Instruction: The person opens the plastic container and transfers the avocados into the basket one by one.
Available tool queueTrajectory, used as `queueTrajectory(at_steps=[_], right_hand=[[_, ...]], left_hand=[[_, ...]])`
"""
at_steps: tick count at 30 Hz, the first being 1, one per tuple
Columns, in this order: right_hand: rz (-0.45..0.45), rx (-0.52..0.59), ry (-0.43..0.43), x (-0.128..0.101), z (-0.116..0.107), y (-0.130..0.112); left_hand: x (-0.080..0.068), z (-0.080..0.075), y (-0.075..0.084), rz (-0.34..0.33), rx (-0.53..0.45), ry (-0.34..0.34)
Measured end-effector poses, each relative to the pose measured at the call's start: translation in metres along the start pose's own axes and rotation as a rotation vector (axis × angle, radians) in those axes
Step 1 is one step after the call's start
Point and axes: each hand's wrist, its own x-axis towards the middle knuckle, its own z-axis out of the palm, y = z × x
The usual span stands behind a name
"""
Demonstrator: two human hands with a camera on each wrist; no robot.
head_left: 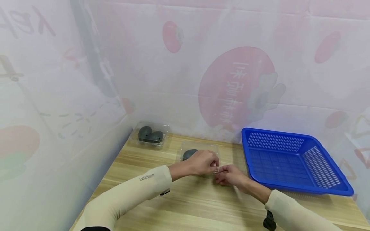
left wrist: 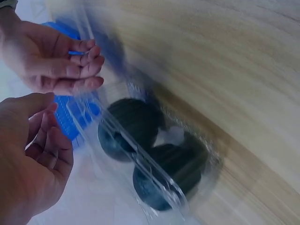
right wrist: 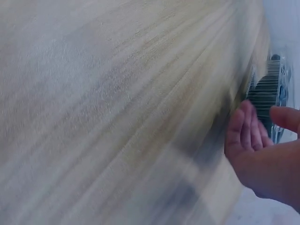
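A clear plastic clamshell box (left wrist: pixel 115 119) holds two dark green, oval fruits (left wrist: pixel 129 124); in the head view one fruit (head_left: pixel 189 154) shows while my left forearm and hand cover part of the box. My left hand (head_left: pixel 204 162) is at the box's near right corner, its fingers loosely bent and nothing visible in them in the left wrist view. Close beside it, fingertips almost meeting, is my right hand (head_left: pixel 231 175). In the right wrist view its thumb and fingers stand apart near the box.
Another clear box (head_left: pixel 163 130) with two dark fruits (head_left: pixel 145 132) stands at the table's back left. To the right is a blue plastic basket (head_left: pixel 277 163) with slotted sides. Printed white sheeting (head_left: pixel 185 80) rises behind the wood-grain table (head_left: pixel 173 205).
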Motion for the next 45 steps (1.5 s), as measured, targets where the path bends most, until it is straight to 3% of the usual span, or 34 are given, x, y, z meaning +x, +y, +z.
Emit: queueTrajectory(at_steps=[8, 13, 18, 23, 26, 33, 38, 45], right_hand=[[-0.134, -0.303, 0.071, -0.001, 0.004, -0.007], [-0.201, -0.546, 0.199, -0.004, 0.008, -0.012], [-0.247, -0.739, 0.315, -0.008, 0.009, -0.013], [-0.437, -0.926, 0.392, -0.007, 0.014, -0.012], [-0.545, -0.995, 0.413, -0.006, 0.017, -0.014], [-0.696, -1.167, 0.347, 0.001, 0.022, -0.025], [-0.788, -1.251, 0.281, 0.008, 0.029, -0.034], [-0.877, -1.314, 0.208, 0.020, 0.036, -0.045]], left_hand=[[-0.017, -0.014, -0.023, -0.095, -0.057, 0.097], [-0.032, -0.020, -0.042, -0.172, -0.100, 0.160], [-0.046, -0.025, -0.062, -0.206, -0.103, 0.215], [-0.060, -0.026, -0.079, -0.238, -0.117, 0.216], [-0.067, -0.023, -0.089, -0.267, -0.136, 0.218], [-0.081, -0.024, -0.103, -0.384, -0.161, 0.239], [-0.091, -0.023, -0.116, -0.442, -0.261, 0.155], [-0.106, -0.021, -0.121, -0.598, -0.681, -0.054]])
